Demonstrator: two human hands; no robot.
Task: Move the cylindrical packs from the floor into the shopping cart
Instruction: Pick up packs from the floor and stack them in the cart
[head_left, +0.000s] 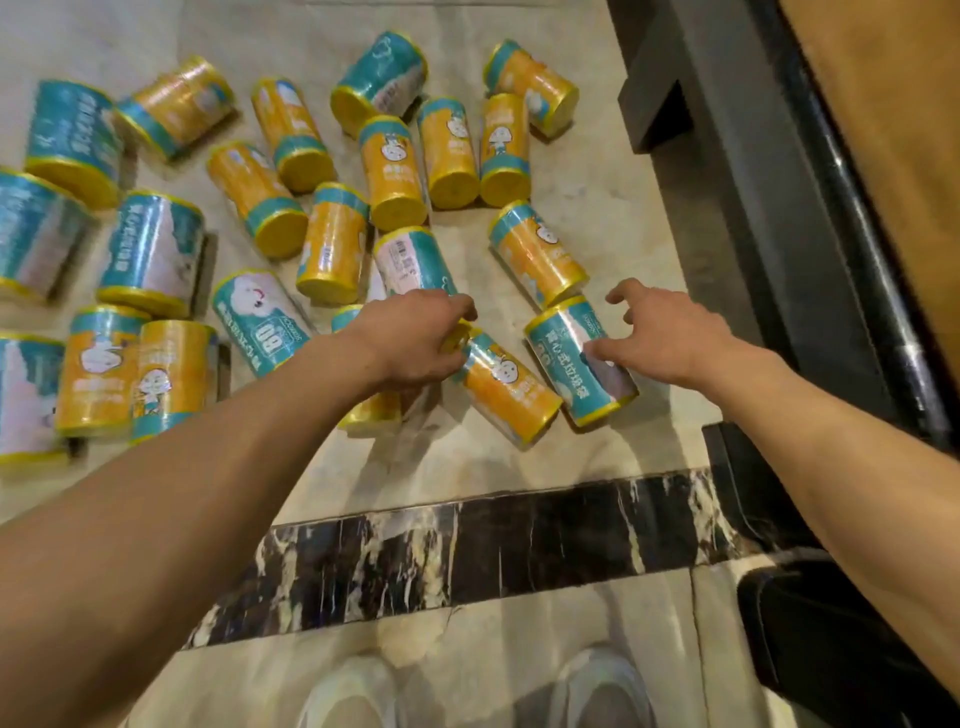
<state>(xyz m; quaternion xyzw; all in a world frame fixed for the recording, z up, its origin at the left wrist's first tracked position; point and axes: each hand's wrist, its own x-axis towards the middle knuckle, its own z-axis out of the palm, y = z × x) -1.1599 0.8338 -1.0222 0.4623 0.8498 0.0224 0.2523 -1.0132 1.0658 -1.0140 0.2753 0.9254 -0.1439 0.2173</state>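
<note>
Many cylindrical packs wrapped in glossy film lie scattered on the pale marble floor (587, 176), most on their sides. Some are slim and orange with teal bands and yellow ends, such as the slim orange pack (506, 387) lying near the middle; others are wider and teal with yellow rims and a white cartoon figure, such as the wide teal pack (579, 358) just right of it. More packs spread away to the far left, including a big teal pack (150, 252) and an orange pack (332, 244) beyond the hands.

The left hand (415, 343) reaches down over the middle of the cluster with its fingers curled round the far yellow end of the slim orange pack; how firmly it grips is hidden beneath the hand. Another orange pack (371, 413) lies partly under that wrist.

The right hand (660, 332) is spread wide with fingers bent like a claw, its fingertips (592, 353) at the top of the wide teal pack, not wrapped round it.

A dark veined marble strip (467, 545) crosses the floor near the person, and pale shoes (597, 686) show at the near edge. Dark furniture (779, 182) stands on the right.
</note>
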